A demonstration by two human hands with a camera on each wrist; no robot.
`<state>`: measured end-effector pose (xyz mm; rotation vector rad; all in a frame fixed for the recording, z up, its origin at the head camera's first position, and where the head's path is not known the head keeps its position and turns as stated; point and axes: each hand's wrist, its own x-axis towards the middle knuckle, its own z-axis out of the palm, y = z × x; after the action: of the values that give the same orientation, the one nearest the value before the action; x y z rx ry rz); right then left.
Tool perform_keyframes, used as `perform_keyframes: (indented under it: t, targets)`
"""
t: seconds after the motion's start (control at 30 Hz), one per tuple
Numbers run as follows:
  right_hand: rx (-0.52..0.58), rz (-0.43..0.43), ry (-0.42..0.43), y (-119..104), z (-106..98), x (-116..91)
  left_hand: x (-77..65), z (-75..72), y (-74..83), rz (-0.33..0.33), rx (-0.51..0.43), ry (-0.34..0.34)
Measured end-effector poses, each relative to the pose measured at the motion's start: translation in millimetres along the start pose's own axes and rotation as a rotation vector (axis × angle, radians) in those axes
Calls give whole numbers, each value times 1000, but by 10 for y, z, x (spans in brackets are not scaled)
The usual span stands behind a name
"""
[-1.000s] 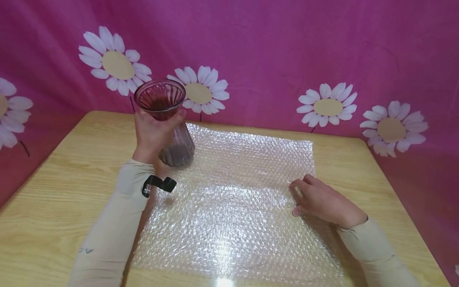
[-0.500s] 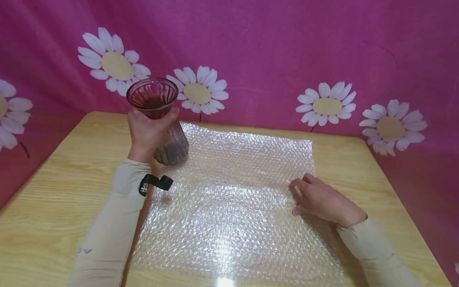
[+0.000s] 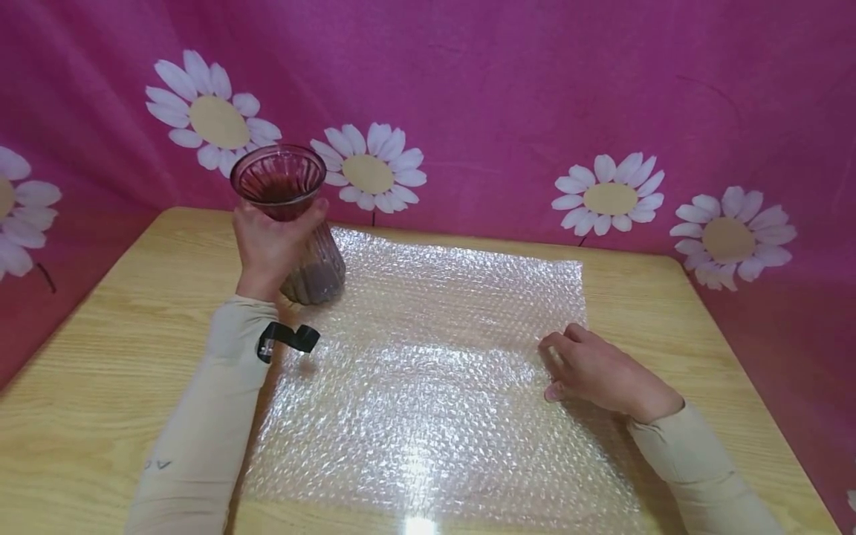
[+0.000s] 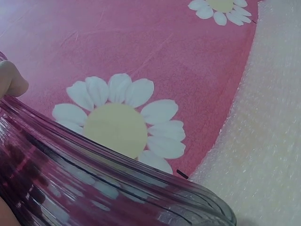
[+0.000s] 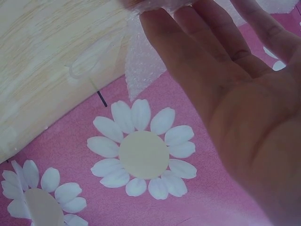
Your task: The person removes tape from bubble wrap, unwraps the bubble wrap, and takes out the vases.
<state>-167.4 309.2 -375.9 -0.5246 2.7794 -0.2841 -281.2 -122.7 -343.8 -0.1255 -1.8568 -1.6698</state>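
Observation:
My left hand (image 3: 270,241) grips a purple-tinted ribbed glass vase (image 3: 322,271) round its neck, below the flared rim. The vase leans a little, its base toward the right, over the left part of a bubble wrap sheet (image 3: 428,416). Close up in the left wrist view, the vase's clear ribbed side (image 4: 141,188) shows, along with a fingertip at its neck. On the right edge of the sheet rests my right hand (image 3: 598,375), thumb and fingers apart. In the right wrist view its fairly straight fingers (image 5: 207,42) have their tips at the bubble wrap (image 5: 143,59).
The bubble wrap lies spread over the middle of a light wooden table (image 3: 100,364). A pink cloth backdrop (image 3: 468,82) with large white daisies stands round the table's back and sides. A black strap (image 3: 287,338) sticks out from the left wrist.
My left hand has shifted slightly left with the vase, mostly in the first half second. The right hand and the bubble wrap stay where they were.

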Motion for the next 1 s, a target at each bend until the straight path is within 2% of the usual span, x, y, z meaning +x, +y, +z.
perform_keyframes:
  t: [0.2, 0.47, 1.0]
  targets:
    - [-20, -4, 8, 9, -14, 2, 24, -15, -22, 15, -29, 27]
    - [-34, 5, 7, 10, -25, 3, 41, -62, -31, 32, -4, 29]
    - [-14, 7, 0, -4, -2, 18, 67, -139, -88, 21, 11, 51]
